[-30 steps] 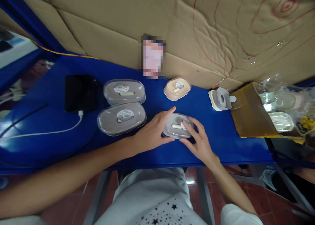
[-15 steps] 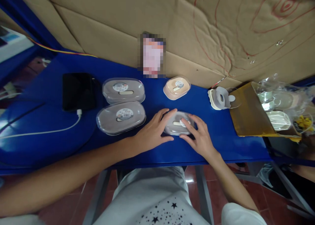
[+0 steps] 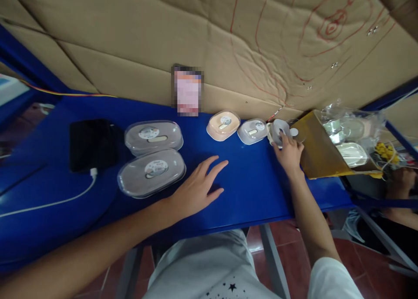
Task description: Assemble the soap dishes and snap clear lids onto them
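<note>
My left hand [image 3: 197, 188] lies over the blue table with its fingers spread, holding nothing. Out to the right, my right hand [image 3: 290, 153] has its thumb and index finger at a pale roll of stickers [image 3: 277, 128], which has a round piece sticking out at its right. The fingers seem closed on the roll's near edge, though they partly cover it. Just left of the roll sits a small grey oval box with a clear lid and a round label [image 3: 252, 131]. A peach box of like shape [image 3: 223, 125] stands beside it.
Two larger grey lidded boxes [image 3: 153, 137] sit at the left, near a black device [image 3: 91, 144] with a white cable. A phone [image 3: 187, 92] leans on the cardboard wall. At the right, an open carton [image 3: 313, 146] holds bagged items. Another person's arm [image 3: 400, 185] shows at far right.
The small grey box, earlier between both my hands, now sits farther back beside the peach box. My right hand has moved right to the sticker roll. The view has shifted right.
</note>
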Motion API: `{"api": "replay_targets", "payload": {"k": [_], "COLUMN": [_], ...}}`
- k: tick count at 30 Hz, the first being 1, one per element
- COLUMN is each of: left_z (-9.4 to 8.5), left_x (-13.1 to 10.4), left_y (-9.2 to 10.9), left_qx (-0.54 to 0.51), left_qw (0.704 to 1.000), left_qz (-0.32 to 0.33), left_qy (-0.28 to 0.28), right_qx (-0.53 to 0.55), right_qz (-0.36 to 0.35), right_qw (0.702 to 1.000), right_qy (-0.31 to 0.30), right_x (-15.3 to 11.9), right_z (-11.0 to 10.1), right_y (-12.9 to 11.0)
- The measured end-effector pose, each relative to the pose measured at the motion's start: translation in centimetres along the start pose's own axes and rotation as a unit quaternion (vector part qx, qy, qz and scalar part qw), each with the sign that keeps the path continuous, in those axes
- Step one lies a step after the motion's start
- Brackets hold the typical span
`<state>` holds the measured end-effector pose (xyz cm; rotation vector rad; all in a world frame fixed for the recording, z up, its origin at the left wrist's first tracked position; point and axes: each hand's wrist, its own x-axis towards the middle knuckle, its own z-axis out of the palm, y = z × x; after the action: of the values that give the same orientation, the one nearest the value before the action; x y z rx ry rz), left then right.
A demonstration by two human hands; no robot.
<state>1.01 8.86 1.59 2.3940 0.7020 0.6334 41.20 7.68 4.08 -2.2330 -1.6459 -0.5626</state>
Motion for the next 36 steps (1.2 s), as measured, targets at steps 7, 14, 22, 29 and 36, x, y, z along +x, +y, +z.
{"api": "replay_targets", "payload": {"k": [7,14,22,29,36], "left_z": [-0.2,-0.6,-1.0,-2.1,-2.9], "left_x": [0.1,0.4,0.8,0.7,1.5], "left_y": [0.3,0.7,0.0,0.9,1.2], "left_qx": [0.025,0.09,0.183,0.053,-0.236], "left_qw": [0.999,0.984,0.97,0.991,0.959], "left_qz": [0.043,0.154,0.154,0.123,-0.051], "left_qy": [0.004,0.003,-0.04,0.0,0.146], "right_qx": [0.076,0.285,0.324,0.222,0.079], "right_qz": [-0.052,-0.282,-0.285,-0.206,-0.067], "right_qw": [0.996,0.902,0.887,0.948,0.993], "right_qy": [0.004,-0.159,-0.166,-0.103,-0.061], "right_x": [-8.1,-13.1,-10.2,-6.1,-2.0], "right_z": [-5.9,-8.7,-6.4,-7.0,-1.1], "right_y": [-0.9,-6.7,-6.8,-2.9,2.9]}}
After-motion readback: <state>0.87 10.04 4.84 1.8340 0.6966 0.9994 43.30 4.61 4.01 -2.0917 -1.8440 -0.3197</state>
